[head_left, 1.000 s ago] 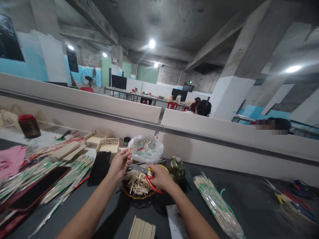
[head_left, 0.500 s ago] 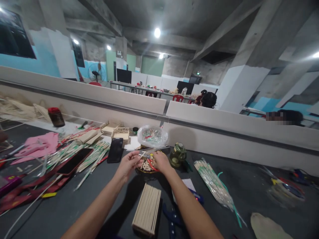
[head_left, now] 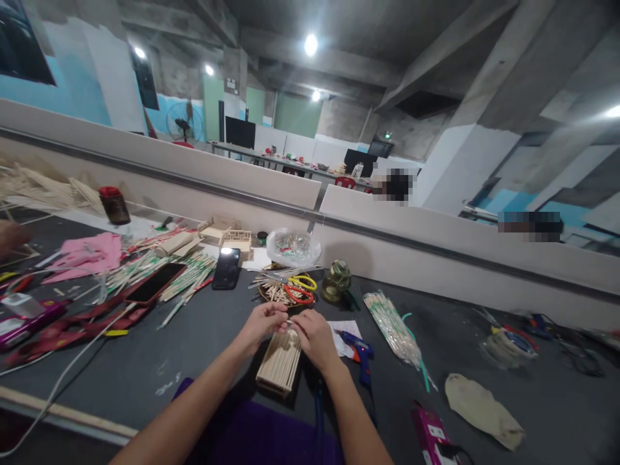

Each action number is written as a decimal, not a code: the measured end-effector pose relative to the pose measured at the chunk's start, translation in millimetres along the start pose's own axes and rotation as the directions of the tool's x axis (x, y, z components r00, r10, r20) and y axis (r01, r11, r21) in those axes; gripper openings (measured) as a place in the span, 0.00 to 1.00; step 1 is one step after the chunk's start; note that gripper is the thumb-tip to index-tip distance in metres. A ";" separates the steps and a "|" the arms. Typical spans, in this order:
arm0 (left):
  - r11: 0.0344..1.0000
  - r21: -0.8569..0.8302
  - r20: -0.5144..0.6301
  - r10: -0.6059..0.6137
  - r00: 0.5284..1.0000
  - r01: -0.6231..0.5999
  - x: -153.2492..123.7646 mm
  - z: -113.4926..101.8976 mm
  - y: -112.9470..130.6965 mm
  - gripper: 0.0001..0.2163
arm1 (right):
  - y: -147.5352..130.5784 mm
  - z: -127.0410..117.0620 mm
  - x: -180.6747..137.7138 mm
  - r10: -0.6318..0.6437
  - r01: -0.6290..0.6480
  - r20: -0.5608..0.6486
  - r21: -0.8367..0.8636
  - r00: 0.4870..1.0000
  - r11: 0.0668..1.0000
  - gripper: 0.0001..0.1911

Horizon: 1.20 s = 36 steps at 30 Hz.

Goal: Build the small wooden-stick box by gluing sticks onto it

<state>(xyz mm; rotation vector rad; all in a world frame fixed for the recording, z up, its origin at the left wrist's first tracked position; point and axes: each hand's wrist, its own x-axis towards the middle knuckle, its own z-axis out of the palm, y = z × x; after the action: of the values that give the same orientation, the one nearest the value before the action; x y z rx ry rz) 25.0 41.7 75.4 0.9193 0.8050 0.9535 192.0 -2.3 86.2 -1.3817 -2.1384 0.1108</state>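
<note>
My left hand (head_left: 264, 326) and my right hand (head_left: 314, 336) meet with fingertips pinched. Between them is a short, thin pale piece (head_left: 289, 322) that looks like wooden stick; the fingers hide most of it. Just below them a box-like block of wooden sticks (head_left: 279, 361) lies on the table, its far end partly covered by the hands. Beyond the fingers, scissors with red and yellow handles (head_left: 301, 290) rest on a round basket of short stick pieces (head_left: 271, 292). To the right of my right hand lies a blue glue gun (head_left: 361, 352) by a white paper (head_left: 343, 332).
A dark phone (head_left: 226, 268), a plastic-wrapped bowl (head_left: 294, 247) and a green glass jar (head_left: 336, 281) stand around the basket. Bagged sticks (head_left: 394, 326) lie right. Left are loose sticks (head_left: 194, 278), a red-edged phone (head_left: 157, 282) and cables. A low partition (head_left: 411, 245) runs behind.
Both hands have moved from the basket back toward me, over the stick block. The scissors, earlier under my right hand, now lie free on the basket. The view has tilted down.
</note>
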 end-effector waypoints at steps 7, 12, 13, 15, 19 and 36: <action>0.973 0.202 -0.151 0.140 0.979 -0.108 7.7 -16.9 -22.7 0.19 | 11.2 10.9 -24.0 0.295 -0.287 -0.217 0.068 0.930 0.955 0.10; 0.988 0.153 -0.066 0.037 0.997 -0.026 2.1 -25.5 -43.7 0.20 | 11.0 20.0 -31.7 0.296 -0.284 -0.168 0.091 0.940 0.955 0.10; 0.989 0.146 -0.056 0.029 0.998 -0.021 0.0 -26.2 -46.8 0.20 | 9.9 21.8 -32.4 0.292 -0.279 -0.160 0.099 0.943 0.955 0.09; 0.991 0.136 -0.055 0.027 0.998 -0.019 -4.0 -27.9 -51.3 0.19 | 8.1 25.4 -33.6 0.292 -0.277 -0.151 0.115 0.944 0.954 0.09; 0.991 0.130 -0.074 0.034 0.997 -0.024 -9.0 -32.7 -55.5 0.18 | 6.7 33.7 -37.2 0.315 -0.296 -0.146 0.139 0.938 0.945 0.09; 0.946 0.315 -0.115 0.118 0.986 -0.077 -6.5 -29.4 -60.9 0.16 | 5.6 42.3 -39.3 0.403 -0.385 -0.103 0.153 0.909 0.910 0.09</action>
<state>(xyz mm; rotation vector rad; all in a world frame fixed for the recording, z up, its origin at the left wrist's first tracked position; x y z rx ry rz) 16.0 26.7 9.7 1.1855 1.0512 0.9988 186.3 -23.4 32.4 -1.6767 -1.6870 0.3020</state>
